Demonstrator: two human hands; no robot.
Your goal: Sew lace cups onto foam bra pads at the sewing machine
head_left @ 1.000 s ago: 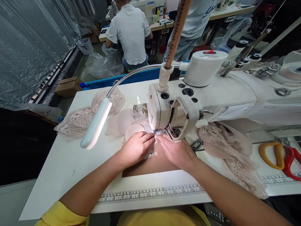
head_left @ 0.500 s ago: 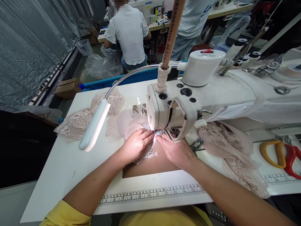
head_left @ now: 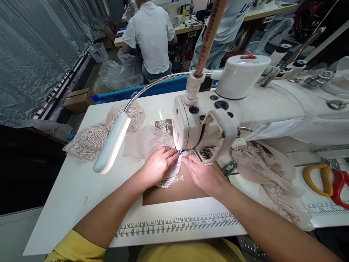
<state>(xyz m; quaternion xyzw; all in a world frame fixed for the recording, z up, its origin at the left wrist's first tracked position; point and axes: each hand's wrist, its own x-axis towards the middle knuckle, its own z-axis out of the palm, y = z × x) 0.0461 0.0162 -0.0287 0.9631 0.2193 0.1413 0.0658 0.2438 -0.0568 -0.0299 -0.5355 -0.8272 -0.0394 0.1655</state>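
Observation:
A pale pink lace piece [head_left: 172, 176] lies under the presser foot [head_left: 185, 153] of a white sewing machine [head_left: 188, 120]. My left hand [head_left: 160, 163] is closed over this lace, fingers pressed together and tips beside the foot; its thumb is hidden. To the right of the foot, my right hand [head_left: 206, 175] stretches its fingers towards the lace edge, and the index fingertip touches there. The machine head and guard partly cover its other fingers. Brown fabric or sheet [head_left: 180, 194] shows beneath both hands. Round pale pieces [head_left: 144, 140] lie just behind my left hand.
A lamp [head_left: 112, 142] on a bent metal neck hangs over the table's left side. Lace pieces [head_left: 89, 142] lie beyond it. More lace [head_left: 268, 171] and scissors [head_left: 317, 180] are at right. A printed ruler [head_left: 177, 225] runs along the front. A person [head_left: 152, 36] sits ahead.
The view has shifted slightly, so the machine appears further right. The lace below my left hand shows a smoother, rounder edge. Both hands stay beside the presser foot.

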